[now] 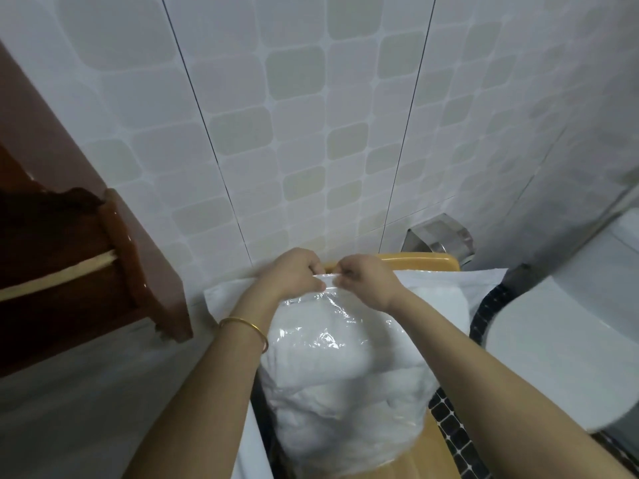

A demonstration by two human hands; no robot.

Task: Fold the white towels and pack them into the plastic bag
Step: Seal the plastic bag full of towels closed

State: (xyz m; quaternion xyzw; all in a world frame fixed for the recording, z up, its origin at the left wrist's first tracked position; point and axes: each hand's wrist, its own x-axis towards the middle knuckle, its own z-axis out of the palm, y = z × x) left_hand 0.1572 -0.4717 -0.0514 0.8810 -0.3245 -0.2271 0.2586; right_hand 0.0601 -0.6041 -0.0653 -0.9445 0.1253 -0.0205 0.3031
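Note:
A clear plastic bag stuffed with folded white towels lies on a yellow wooden stool, its mouth pointing to the wall. My left hand and my right hand sit side by side at the far end and pinch the bag's top edge between fingers and thumbs. A gold bangle circles my left wrist. More white towel or cloth lies flat under and behind the bag, spreading to both sides.
A tiled wall rises right behind the stool. A dark brown wooden cabinet juts out on the left. A white toilet stands on the right, with a metal paper holder on the wall and dark mosaic floor below.

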